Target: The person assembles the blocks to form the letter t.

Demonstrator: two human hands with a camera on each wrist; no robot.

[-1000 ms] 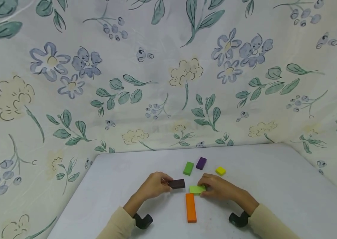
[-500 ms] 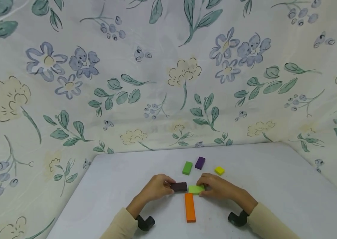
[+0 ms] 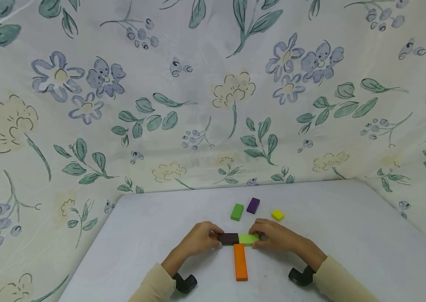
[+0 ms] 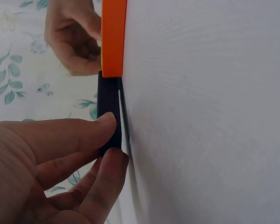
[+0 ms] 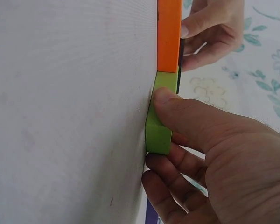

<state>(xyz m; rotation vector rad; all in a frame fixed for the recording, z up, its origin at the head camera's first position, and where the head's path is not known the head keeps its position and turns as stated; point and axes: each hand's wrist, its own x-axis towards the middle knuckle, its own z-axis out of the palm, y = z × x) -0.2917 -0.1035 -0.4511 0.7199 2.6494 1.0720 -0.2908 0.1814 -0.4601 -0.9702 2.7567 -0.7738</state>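
My left hand (image 3: 200, 239) pinches a dark brown block (image 3: 229, 239) by its left end, thumb on the near side, as the left wrist view shows. From the other side, my right hand (image 3: 275, 237) grips a lime green block (image 3: 248, 239) between thumb and fingers. The two blocks lie end to end in one row, their inner ends meeting. Below that junction an orange block (image 3: 240, 262), longer than either, points toward me with its far end right at the row. In the right wrist view the orange block (image 5: 168, 37) stands against the lime green block (image 5: 164, 112).
Beyond the hands on the white table (image 3: 152, 222) lie a green block (image 3: 237, 212), a purple block (image 3: 253, 206) and a small yellow block (image 3: 278, 215). A floral cloth (image 3: 198, 105) hangs behind and along the sides.
My left hand has brought the dark brown block right and slightly nearer, closing the gap to the lime green block. My right hand has stayed nearly still on the lime green block.
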